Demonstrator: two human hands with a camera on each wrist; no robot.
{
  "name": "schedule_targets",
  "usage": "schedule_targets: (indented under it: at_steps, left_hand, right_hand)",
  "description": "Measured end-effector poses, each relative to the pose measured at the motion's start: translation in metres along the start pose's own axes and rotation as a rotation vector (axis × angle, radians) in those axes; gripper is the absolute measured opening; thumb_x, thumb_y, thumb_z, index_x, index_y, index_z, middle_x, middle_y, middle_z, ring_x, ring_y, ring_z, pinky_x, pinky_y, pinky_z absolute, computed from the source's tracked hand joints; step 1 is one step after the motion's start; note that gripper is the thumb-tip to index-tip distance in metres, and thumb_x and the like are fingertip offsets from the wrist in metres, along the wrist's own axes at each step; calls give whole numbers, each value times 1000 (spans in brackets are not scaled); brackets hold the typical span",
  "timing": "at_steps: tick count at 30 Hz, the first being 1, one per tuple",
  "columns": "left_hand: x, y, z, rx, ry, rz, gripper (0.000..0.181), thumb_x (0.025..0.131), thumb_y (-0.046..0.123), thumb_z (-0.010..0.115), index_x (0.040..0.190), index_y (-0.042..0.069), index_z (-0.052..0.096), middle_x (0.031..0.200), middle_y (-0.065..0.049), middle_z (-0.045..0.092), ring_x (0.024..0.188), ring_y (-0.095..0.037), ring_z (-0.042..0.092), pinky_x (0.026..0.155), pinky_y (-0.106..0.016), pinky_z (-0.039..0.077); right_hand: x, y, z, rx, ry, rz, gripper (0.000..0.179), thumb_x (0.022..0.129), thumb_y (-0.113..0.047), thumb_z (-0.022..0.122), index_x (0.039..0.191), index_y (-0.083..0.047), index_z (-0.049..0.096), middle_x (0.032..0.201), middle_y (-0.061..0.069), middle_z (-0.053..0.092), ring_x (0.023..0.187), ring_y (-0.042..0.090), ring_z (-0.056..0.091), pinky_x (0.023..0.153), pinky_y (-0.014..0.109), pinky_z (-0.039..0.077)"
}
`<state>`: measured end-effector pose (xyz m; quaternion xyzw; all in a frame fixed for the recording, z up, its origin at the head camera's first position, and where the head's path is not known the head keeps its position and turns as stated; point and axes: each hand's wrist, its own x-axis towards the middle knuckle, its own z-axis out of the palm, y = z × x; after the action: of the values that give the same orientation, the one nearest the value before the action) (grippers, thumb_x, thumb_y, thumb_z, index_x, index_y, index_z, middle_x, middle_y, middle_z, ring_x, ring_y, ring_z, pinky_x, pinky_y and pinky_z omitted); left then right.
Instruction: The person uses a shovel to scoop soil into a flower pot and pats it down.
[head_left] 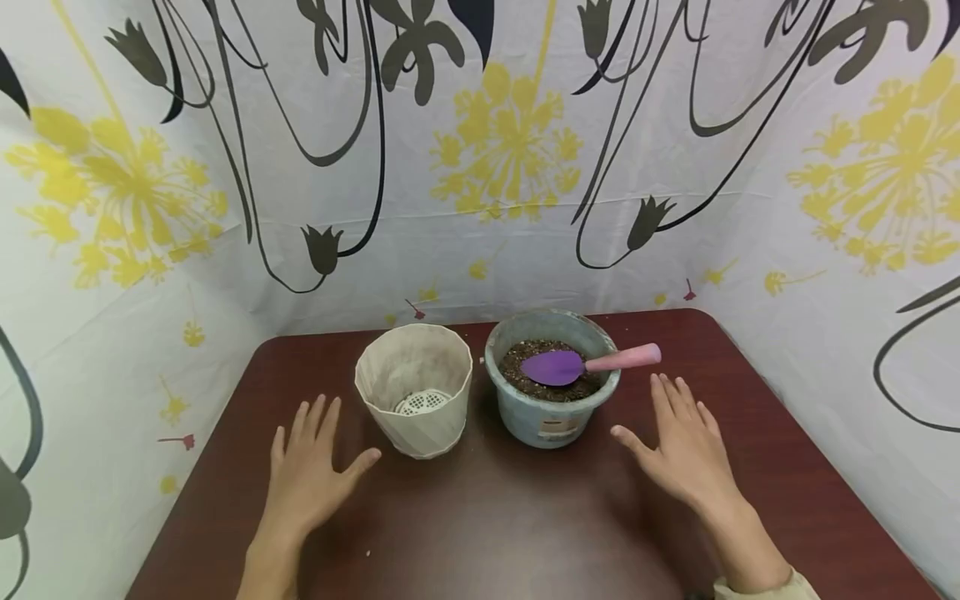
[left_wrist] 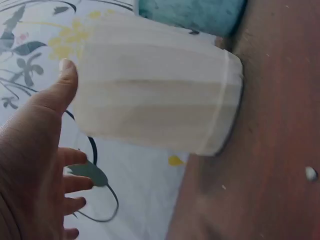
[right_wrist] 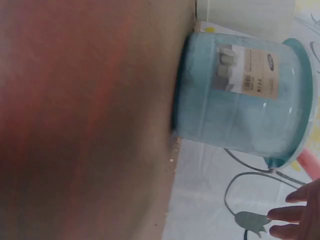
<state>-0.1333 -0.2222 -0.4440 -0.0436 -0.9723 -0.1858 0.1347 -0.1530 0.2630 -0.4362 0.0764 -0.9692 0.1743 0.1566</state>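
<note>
Evidently pre-grasp: left hand [head_left: 309, 477] and right hand [head_left: 684, 457] flank white pot [head_left: 431, 432] and blue pot [head_left: 522, 417] on bench [head_left: 495, 517], fingers [head_left: 327, 422] spread, unladen; trowel [head_left: 566, 367] lies on soil [head_left: 547, 393], handle [head_left: 626, 358] probably wanting a right-hand grip.

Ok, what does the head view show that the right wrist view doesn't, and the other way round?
Only the head view: the left hand, the soil, the purple trowel blade and the perforated bottom inside the white pot.

Only the right wrist view: clear print on the label of the blue pot, including a barcode; from the head it's unreadable.

Both: the two pots, the label, the pink trowel handle, the right hand and the table.
</note>
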Motion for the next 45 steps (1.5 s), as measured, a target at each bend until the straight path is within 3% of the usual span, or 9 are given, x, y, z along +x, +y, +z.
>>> schedule_targets:
  at_steps: [10, 17, 20, 24, 29, 33, 36, 41, 45]
  left_hand:
    - [24, 36, -20, -94, 240, 225, 88, 87, 61, 68, 150, 5, 45, 155, -18, 41, 146, -40, 30, 116, -64, 19]
    - [35, 88, -22, -159, 288, 459, 79, 85, 44, 77, 144, -1, 51, 148, -22, 49, 138, -39, 45, 107, -60, 41]
    - [35, 112, -15, -169, 250, 529, 77, 86, 40, 79, 145, 0, 52, 147, -22, 50, 138, -37, 46, 111, -55, 40]
    - [32, 134, -1, -183, 130, 545, 75, 90, 42, 76, 147, 2, 51, 153, -17, 46, 144, -32, 41, 115, -49, 37]
    - [29, 148, 18, -206, -36, 542, 76, 94, 45, 71, 152, 4, 45, 161, -12, 36, 148, -32, 33, 117, -48, 34]
    - [31, 152, 32, -214, -123, 498, 78, 96, 47, 68, 155, 4, 39, 165, -12, 27, 152, -32, 25, 119, -48, 30]
    - [35, 154, 40, -216, -155, 457, 79, 97, 47, 66, 157, 4, 36, 167, -12, 22, 154, -30, 18, 120, -46, 28]
    - [42, 154, 49, -194, -181, 446, 79, 99, 48, 63, 157, 3, 34, 167, -13, 20, 154, -28, 16, 121, -43, 26]
    - [45, 153, 53, -183, -182, 452, 79, 99, 48, 63, 158, 5, 33, 168, -11, 19, 154, -26, 16, 121, -43, 27]
  right_hand:
    - [23, -6, -24, 53, 180, -17, 115, 77, -58, 82, 159, 1, 26, 144, 33, 47, 128, 51, 47, 90, 72, 41]
    - [39, -16, -37, 108, 160, -36, 106, 82, -47, 82, 160, -3, 25, 139, 31, 53, 119, 49, 55, 80, 69, 46]
    - [44, -19, -39, 108, 154, -39, 101, 84, -42, 81, 160, -5, 25, 136, 31, 56, 114, 48, 58, 76, 67, 47]
    - [50, -19, -41, 105, 155, -47, 96, 85, -43, 80, 158, -4, 30, 133, 28, 60, 111, 47, 60, 74, 66, 47]
    - [57, -18, -42, 84, 139, -107, 77, 88, -37, 79, 148, 0, 47, 132, 22, 63, 114, 46, 61, 78, 65, 48]
    - [67, -19, -47, 70, 116, -158, 56, 88, -26, 80, 135, -1, 61, 125, 21, 68, 109, 45, 64, 78, 63, 49]
    - [75, -19, -51, 52, 73, -173, 48, 87, -24, 81, 126, -1, 68, 117, 20, 71, 104, 42, 67, 75, 62, 51]
    - [87, -21, -60, -2, -38, -180, 37, 89, -33, 79, 113, -5, 74, 105, 14, 75, 92, 35, 70, 66, 55, 54]
    - [95, -23, -67, -46, -132, -176, 28, 91, -42, 75, 89, -14, 76, 79, 1, 73, 68, 22, 64, 51, 41, 48]
